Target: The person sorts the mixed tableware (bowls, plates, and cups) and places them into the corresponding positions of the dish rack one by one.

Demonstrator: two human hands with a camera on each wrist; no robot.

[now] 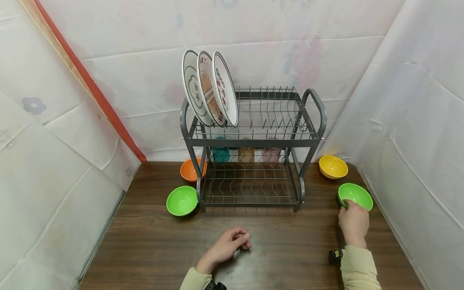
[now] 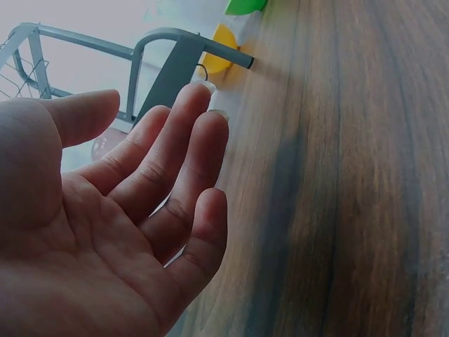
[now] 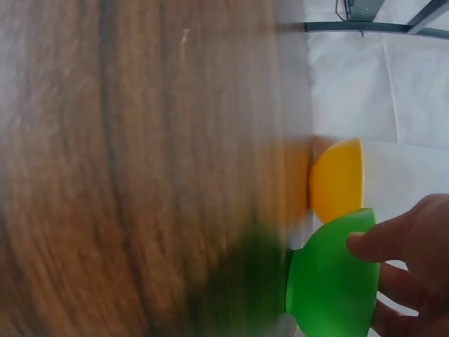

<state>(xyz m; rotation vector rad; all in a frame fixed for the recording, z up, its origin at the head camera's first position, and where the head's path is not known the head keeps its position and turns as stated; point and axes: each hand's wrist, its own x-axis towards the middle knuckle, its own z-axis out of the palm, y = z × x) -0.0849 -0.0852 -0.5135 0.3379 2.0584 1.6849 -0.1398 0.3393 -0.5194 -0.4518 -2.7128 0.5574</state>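
At the right side of the table, my right hand [image 1: 354, 221] pinches the near rim of a green bowl [image 1: 357, 196]. In the right wrist view the thumb [image 3: 361, 244] lies on the outer wall of this bowl [image 3: 330, 281], and the other fingers are over its rim. The bowl stands upright on the table. My left hand [image 1: 229, 243] rests over the table in front of the dish rack [image 1: 250, 143], holding nothing. Its fingers [image 2: 203, 154] are loosely curled in the left wrist view.
Three plates [image 1: 226, 90] lean in the rack's upper tier at the left. Behind the lower tier are a teal cup [image 1: 221, 154], an amber cup [image 1: 246, 154] and a pink cup [image 1: 271, 154]. A yellow bowl [image 1: 333, 167] stands behind the gripped bowl. Left of the rack are an orange bowl [image 1: 189, 170] and another green bowl [image 1: 182, 201].
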